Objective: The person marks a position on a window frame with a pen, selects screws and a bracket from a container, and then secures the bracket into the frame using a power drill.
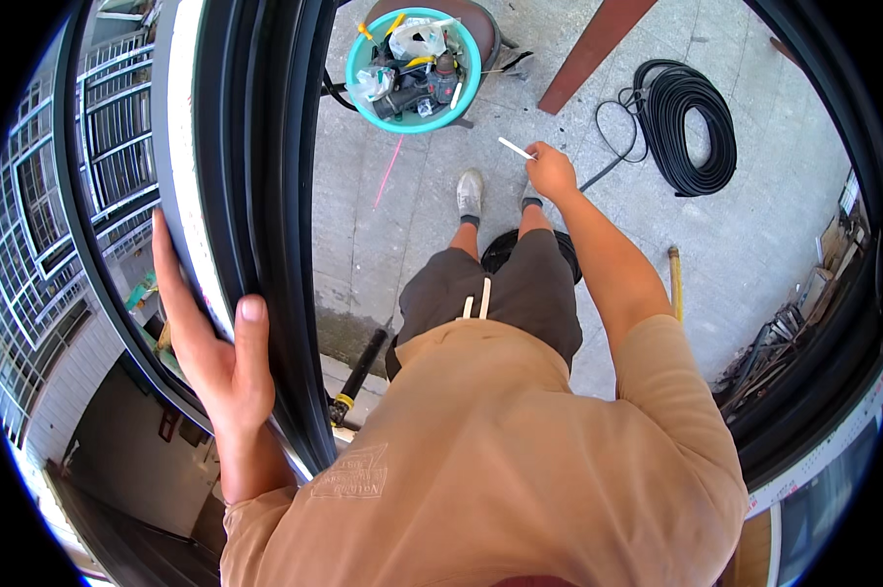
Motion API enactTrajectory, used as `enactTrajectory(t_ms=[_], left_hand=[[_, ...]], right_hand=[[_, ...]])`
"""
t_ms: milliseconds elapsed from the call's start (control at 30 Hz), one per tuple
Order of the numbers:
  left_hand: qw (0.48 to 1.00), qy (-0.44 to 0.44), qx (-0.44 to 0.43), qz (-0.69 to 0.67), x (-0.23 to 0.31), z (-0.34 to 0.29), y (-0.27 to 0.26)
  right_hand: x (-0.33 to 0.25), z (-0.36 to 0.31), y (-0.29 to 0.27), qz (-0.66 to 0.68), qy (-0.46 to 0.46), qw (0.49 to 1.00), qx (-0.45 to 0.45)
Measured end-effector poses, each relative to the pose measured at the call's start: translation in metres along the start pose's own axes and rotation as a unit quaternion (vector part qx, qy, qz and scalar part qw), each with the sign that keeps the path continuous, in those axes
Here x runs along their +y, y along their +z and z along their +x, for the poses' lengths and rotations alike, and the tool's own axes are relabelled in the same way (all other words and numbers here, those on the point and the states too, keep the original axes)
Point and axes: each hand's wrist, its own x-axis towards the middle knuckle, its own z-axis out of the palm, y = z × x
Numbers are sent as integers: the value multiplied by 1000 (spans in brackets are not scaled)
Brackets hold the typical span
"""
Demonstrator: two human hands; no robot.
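My left hand [228,367] lies against the edge of a tall dark window or door frame [285,196] with a pale outer face. Its thumb and a finger are stretched out and spread on either side of that edge; the other fingers are hidden. Farther off, over the paved floor, my right hand [551,171] is closed around a short, thin white stick [516,148]. The stick points up and to the left out of the fingers; its exact kind is too small to tell.
A turquoise basin [353,83] of tools and plastic bags rests on a stool [480,24]. A black coil of hose or cable [725,147] lies at the right, near a reddish-brown beam [593,54]. A yellow rod [675,284] and scrap pieces [774,342] are farther right.
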Motion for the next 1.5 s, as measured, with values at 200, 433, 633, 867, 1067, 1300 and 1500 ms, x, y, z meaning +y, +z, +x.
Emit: enactTrajectory(t_ms=[200, 433, 633, 867, 1067, 1300, 1500], left_hand=[[999, -45, -1, 11, 7, -5, -4], [994, -66, -16, 80, 11, -15, -12], [982, -104, -34, 155, 16, -29, -26], [978, -190, -66, 64, 38, -15, -20], [995, -78, -35, -60, 21, -7, -7], [989, -129, -16, -71, 34, -8, -1], [992, -111, -12, -55, 32, -7, -1]], right_hand=[[-81, 70, 31, 36, -125, 986, 109], [-143, 121, 69, 52, -166, 975, 140], [-165, 142, 86, 75, -204, 964, 154], [-167, 141, 92, 118, -203, 947, 221], [-184, 136, 67, 147, -130, 924, 329], [-206, 166, 51, 120, -187, 937, 269], [-207, 150, 64, -21, -230, 914, 333]])
